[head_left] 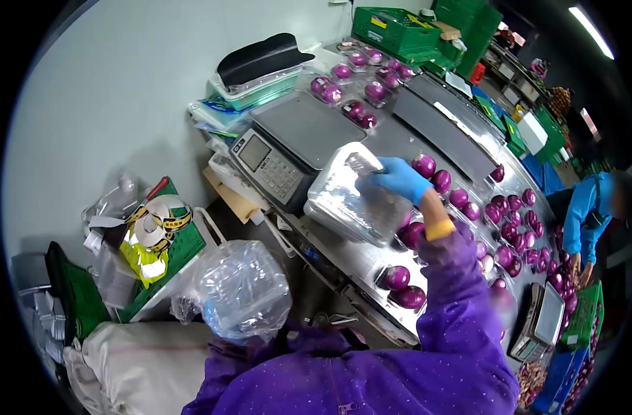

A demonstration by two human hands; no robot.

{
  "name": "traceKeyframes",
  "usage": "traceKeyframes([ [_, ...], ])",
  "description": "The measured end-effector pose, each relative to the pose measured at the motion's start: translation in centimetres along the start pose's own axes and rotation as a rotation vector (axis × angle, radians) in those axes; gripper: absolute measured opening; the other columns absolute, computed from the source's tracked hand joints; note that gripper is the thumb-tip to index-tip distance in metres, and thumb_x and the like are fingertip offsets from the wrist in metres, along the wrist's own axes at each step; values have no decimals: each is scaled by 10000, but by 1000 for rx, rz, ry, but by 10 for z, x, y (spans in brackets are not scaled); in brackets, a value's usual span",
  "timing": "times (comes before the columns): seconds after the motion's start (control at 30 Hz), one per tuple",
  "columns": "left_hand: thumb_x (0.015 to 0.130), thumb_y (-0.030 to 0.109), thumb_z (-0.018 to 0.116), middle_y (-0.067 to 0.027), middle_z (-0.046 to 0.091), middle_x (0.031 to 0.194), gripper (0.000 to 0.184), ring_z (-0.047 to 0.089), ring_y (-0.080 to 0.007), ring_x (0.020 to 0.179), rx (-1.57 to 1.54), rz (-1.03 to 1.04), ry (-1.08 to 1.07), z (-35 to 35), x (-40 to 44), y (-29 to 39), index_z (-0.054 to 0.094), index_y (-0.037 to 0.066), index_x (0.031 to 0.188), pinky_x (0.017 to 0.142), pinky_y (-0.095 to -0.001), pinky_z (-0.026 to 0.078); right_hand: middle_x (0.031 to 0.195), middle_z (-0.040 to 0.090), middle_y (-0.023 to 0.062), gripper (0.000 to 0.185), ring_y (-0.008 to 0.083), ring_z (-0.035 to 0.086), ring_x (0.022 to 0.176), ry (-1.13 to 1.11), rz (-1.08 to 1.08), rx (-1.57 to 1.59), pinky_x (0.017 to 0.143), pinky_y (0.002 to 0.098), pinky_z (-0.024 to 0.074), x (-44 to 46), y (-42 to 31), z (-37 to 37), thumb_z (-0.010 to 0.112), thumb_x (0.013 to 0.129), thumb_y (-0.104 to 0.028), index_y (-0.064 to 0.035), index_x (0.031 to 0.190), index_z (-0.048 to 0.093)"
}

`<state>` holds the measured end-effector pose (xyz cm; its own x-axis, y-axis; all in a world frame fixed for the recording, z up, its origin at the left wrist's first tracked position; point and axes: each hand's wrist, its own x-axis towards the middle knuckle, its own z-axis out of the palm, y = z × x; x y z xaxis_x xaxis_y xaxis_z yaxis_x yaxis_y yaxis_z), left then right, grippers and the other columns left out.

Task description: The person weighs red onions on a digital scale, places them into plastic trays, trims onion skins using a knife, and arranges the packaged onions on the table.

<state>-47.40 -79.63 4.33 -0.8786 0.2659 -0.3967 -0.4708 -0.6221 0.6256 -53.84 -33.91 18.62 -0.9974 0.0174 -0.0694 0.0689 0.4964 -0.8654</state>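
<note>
My right hand (pixel 402 181), in a blue glove, is closed on a stack of clear plastic trays (pixel 350 200) above the metal table's near edge. The stack is tilted, beside the scale (pixel 281 166). Just below my right wrist, red onions (pixel 397 278) sit in clear trays on the metal table. My left hand is not visible; the purple sleeve on that side ends near a bag of clear plastic trays (pixel 243 287).
A green crate (pixel 395 31) stands at the back. Packed onions (pixel 331 93) lie behind the scale. A second scale (pixel 539 321) is at the right, near a co-worker in blue (pixel 584 211). A white sack (pixel 146 360) lies at lower left.
</note>
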Motion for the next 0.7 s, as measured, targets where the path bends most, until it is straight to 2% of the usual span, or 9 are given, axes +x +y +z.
traceKeyframes([
  [0.1,961,321,483,-113,531,1099,350,550,-249,984,-20,10,-9,11,0,-5,504,51,1182,862,-396,490,942,681,176,447,264,656,813,-200,224,-525,760,347,512,54,43,18,644,717,-246,-17,1100,634],
  [0.13,961,320,484,-112,532,1095,347,551,-248,982,-21,16,-11,13,1,-4,506,51,1180,861,-394,489,980,657,218,464,331,652,852,-254,178,-621,790,371,511,53,37,23,641,698,-264,-18,1092,635],
  [0.23,961,319,488,-107,536,1085,339,551,-243,975,-27,21,-18,21,17,0,512,54,1171,859,-390,489,971,675,202,448,324,651,896,-135,62,-315,812,372,505,41,48,40,624,716,-296,-32,1076,652],
  [0.33,960,317,492,-102,539,1075,331,552,-238,968,-23,21,-53,31,44,8,519,57,1163,856,-386,489,947,681,178,467,311,646,856,-322,299,-82,789,371,507,38,44,38,630,715,-343,-22,1053,664],
  [0.43,960,316,496,-98,543,1065,322,552,-234,961,-5,6,-108,43,73,18,526,60,1155,854,-381,488,932,674,165,481,294,622,788,-339,417,-322,753,367,504,34,32,28,629,717,-363,13,1014,667],
  [0.47,960,315,497,-96,544,1062,320,552,-232,959,-5,1,-125,46,82,23,528,61,1152,853,-380,488,940,668,179,485,297,615,776,-309,499,-320,743,379,501,27,46,32,633,722,-370,43,973,666],
  [0.57,960,314,501,-91,548,1052,312,553,-228,952,20,8,-171,63,115,35,534,64,1144,851,-376,488,1043,648,218,666,311,608,985,-175,493,-104,855,366,467,-5,81,30,646,757,-484,75,1118,602],
  [0.6,960,313,503,-90,549,1049,309,553,-226,950,32,10,-186,72,128,37,537,65,1141,850,-374,487,1133,615,217,720,292,576,1060,-57,503,14,892,346,447,-16,82,34,656,797,-485,54,1255,518],
  [0.7,960,312,506,-85,553,1039,301,553,-221,943,54,11,-232,106,165,26,543,68,1132,848,-370,487,1249,554,212,736,274,557,1098,534,160,-119,926,337,437,-43,30,41,666,833,-429,28,1355,421],
])
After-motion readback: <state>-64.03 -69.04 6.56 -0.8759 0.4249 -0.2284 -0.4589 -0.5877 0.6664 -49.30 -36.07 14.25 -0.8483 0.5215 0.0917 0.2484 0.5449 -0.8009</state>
